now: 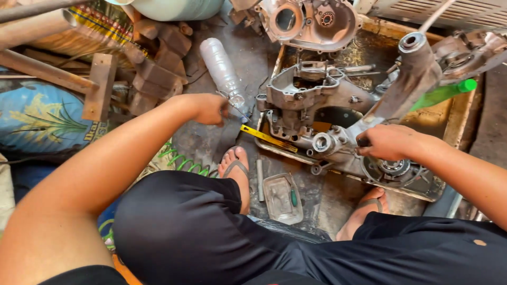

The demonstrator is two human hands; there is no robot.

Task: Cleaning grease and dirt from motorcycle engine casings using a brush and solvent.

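I am squatting over a greasy metal engine case [317, 105] that lies in a rusty tray [459, 121] on the floor. My right hand [388, 141] is closed around a dark part at the case's near edge, beside a round bearing seat [322, 142]. My left hand [211, 109] is closed on a thin metal tool [237, 108], down by the neck of a clear plastic bottle [222, 68] lying on the ground. A yellow flat strip [266, 138] rests between my left hand and the tray.
A small clear tray [282, 198] with a green-handled tool sits between my sandalled feet. Wooden blocks and a mallet [100, 87] lie to the left, a green coiled hose [185, 161] by my left knee, a green bottle [443, 94] and another engine housing [311, 21] behind.
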